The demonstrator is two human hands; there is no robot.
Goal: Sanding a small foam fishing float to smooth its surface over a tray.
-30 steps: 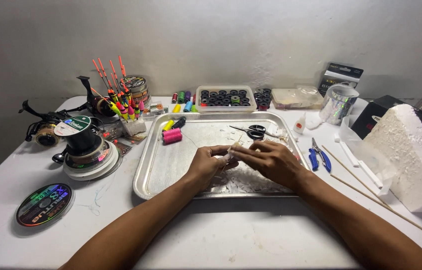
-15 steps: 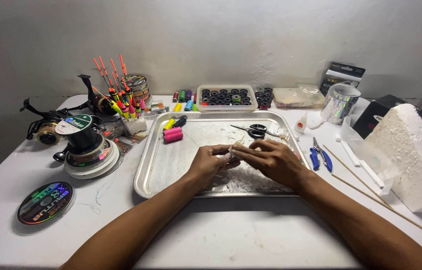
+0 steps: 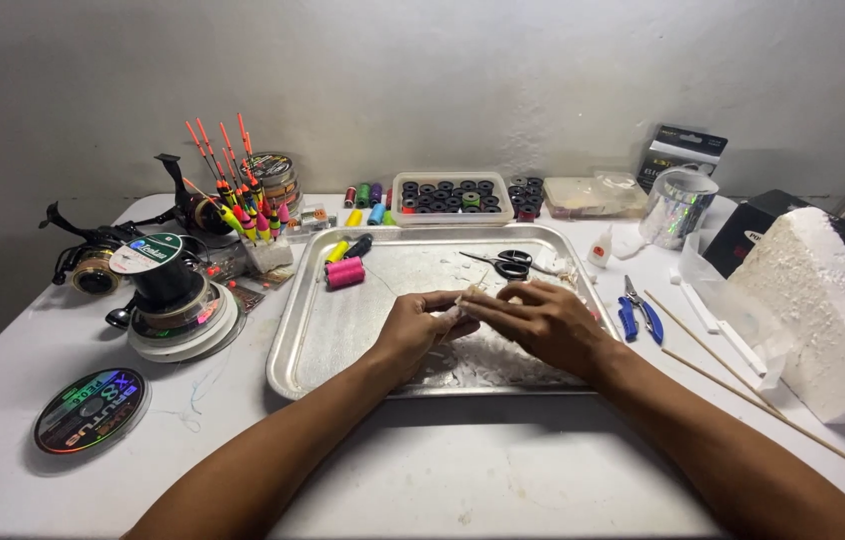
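While white foam shavings (image 3: 503, 362) littered the metal tray (image 3: 333, 340), the left hand (image 3: 421, 330) and right hand (image 3: 543, 322) pinched closed on one small white foam piece (image 3: 463, 305).

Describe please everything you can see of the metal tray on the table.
The metal tray is a shallow, rectangular, silver-coloured pan with rounded corners and a raised rim, lying flat on the white table. Its surface looks dull and scuffed. Inside lie a pink thread spool, black-handled scissors and white crumbs. The left hand and right hand meet above its middle, pinching a small pale piece.
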